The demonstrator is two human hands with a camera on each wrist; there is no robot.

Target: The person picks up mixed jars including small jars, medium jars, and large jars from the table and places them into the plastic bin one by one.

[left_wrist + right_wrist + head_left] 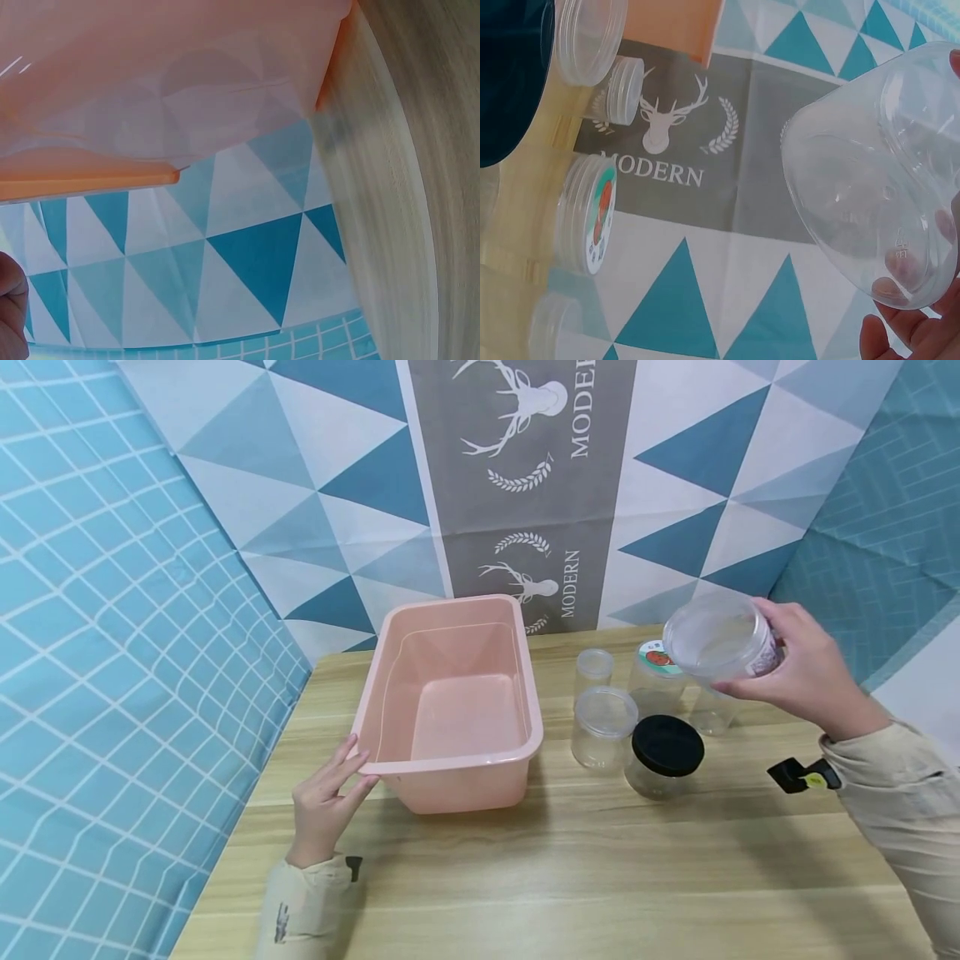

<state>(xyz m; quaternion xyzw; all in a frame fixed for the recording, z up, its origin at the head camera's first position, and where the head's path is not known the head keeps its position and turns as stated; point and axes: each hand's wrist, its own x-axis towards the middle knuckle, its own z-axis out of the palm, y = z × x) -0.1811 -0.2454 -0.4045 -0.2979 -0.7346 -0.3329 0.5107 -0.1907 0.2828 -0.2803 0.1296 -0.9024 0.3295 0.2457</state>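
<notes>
At its near left corner, the pink plastic basin (442,768) has its rim between the fingers and thumb of my left hand (324,797). Part of that hand shows at the edge of the left wrist view, below the basin wall (187,97). My right hand (810,664) grips a wide, clear plastic jar (708,635) by its side, tilted and raised above the table. In the right wrist view, fingertips show behind the clear jar (847,202). Below it stand a black-lidded jar (667,746) and a jar with a green and red picture lid (657,657).
Left of the black-lidded jar stands a clear-lidded jar (604,727), with a smaller narrow jar (593,668) behind it. Another clear jar (712,712) stands under the raised one. Patterned cloth (525,510) hangs behind the wooden table (570,877); blue-tiled cloth (112,635) borders the left.
</notes>
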